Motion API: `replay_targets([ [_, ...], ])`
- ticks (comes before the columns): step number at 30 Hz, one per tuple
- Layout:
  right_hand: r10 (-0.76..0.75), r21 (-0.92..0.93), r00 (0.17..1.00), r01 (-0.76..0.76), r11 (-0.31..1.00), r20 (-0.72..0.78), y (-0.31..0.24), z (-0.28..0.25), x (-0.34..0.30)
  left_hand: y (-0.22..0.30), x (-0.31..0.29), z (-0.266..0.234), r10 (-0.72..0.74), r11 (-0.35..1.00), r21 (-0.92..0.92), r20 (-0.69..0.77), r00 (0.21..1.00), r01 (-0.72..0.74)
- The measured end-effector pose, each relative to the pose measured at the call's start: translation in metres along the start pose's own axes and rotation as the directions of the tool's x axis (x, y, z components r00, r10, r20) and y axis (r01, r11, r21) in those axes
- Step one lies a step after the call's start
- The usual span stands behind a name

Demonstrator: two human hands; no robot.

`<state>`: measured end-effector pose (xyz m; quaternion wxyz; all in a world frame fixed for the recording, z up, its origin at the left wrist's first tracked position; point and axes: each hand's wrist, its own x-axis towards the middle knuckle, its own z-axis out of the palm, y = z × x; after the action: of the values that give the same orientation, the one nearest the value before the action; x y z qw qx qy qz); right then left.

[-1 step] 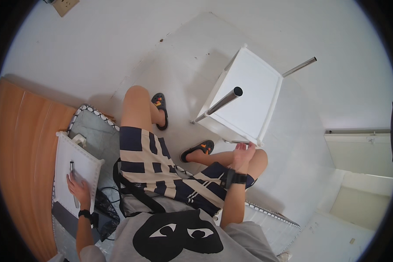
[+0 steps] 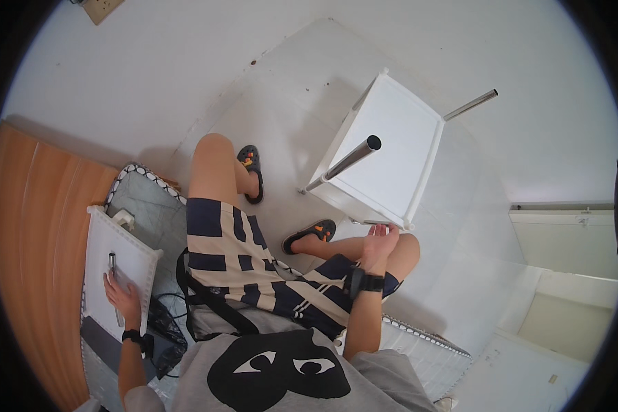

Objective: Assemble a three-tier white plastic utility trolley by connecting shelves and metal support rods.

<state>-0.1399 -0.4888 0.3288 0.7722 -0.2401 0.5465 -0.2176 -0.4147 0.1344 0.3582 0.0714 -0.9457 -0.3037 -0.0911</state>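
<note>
My left hand (image 2: 122, 299) lies over a shiny metal tube (image 2: 112, 261), its fingers curled round the middle. The tube rests on a loose white shelf panel (image 2: 96, 240) to my left. In front of me to the right stands a white shelf rack (image 2: 398, 137). One metal leg tube (image 2: 350, 161) rises from its near left corner, another (image 2: 470, 105) from its right side. My right hand (image 2: 380, 246), palm turned up, is at the rack's near corner. Its fingers close on a thin metal leg (image 2: 376, 222) there; the exact grip is partly hidden.
An orange wooden board (image 2: 41, 240) lies along the left. A patterned-edge mat (image 2: 144, 196) is under the loose panel, with a black plastic bag (image 2: 165, 329) and a dark grey sheet (image 2: 106, 347) beside it. My feet in dark clogs (image 2: 309, 237) are close to the rack.
</note>
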Motion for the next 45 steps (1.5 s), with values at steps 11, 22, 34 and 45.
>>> replay_targets([
  [11,-0.315,-0.193,0.523,0.703,0.684,0.792,0.04,0.099,-0.132,-0.013,0.002,0.007,-0.007,1.0,0.019,0.062,0.998,0.006],
  [22,-0.251,-0.104,0.356,0.734,0.671,0.9,0.035,0.128,-0.144,-0.082,0.011,0.027,-0.202,0.972,0.153,0.171,0.964,0.177],
  [34,-0.16,-0.318,0.508,0.723,0.613,0.847,0.036,0.111,-0.17,-0.014,0.091,0.005,0.091,0.955,-0.266,-0.169,0.981,-0.134],
  [45,0.767,-0.536,0.165,0.803,0.261,0.62,-0.033,0.123,-0.146,0.346,0.068,-0.108,0.892,0.359,-0.655,0.03,0.452,-0.665],
])
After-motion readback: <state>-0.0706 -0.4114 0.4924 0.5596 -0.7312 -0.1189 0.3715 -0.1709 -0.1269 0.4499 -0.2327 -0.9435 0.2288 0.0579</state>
